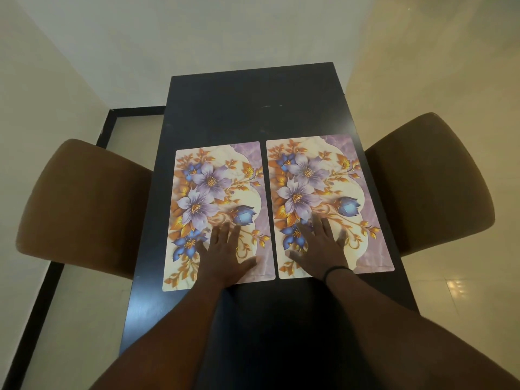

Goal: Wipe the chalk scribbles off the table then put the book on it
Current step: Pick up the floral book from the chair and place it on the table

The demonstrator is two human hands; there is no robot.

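Note:
A dark table (253,108) runs away from me, with two flowered placemats side by side on it. My left hand (225,254) lies flat, fingers spread, on the near part of the left placemat (197,178). My right hand (320,249), a black band on its wrist, lies flat on the near part of the right placemat (337,170). Faint pale marks (271,106) show on the bare tabletop beyond the mats. No book and no cloth are in view.
A brown upholstered chair (81,204) stands at the table's left side and another brown chair (430,181) at its right. Pale walls close in behind and to the left. Tiled floor (436,66) shows on the right.

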